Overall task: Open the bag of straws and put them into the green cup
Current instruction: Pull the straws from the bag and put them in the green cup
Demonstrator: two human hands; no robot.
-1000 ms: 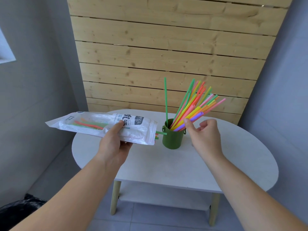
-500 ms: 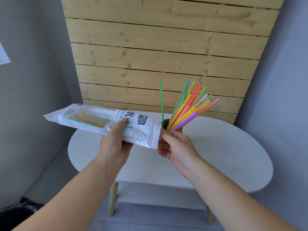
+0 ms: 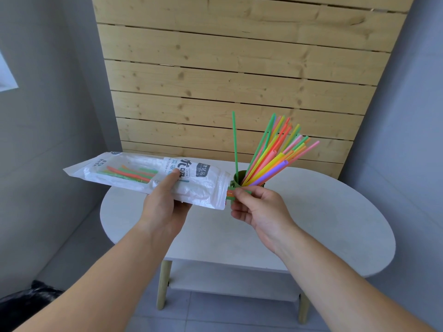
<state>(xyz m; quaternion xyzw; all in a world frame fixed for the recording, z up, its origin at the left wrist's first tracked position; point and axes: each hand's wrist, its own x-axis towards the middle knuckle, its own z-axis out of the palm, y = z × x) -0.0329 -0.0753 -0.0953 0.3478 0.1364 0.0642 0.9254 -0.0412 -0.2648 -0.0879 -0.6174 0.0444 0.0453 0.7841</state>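
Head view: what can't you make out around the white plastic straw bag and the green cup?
- Green cup, head view: mostly hidden behind the right hand.
- Straws left in the white plastic straw bag: count unclear through the printed film and under the left hand.
- Pinched straw ends: too small to count.

Single head-worn wide-angle view, looking forward and down over both forearms. Close on the left hand and right hand, held above the white oval table. Beyond them, a wood-slat panel; walls bend at frame edges.
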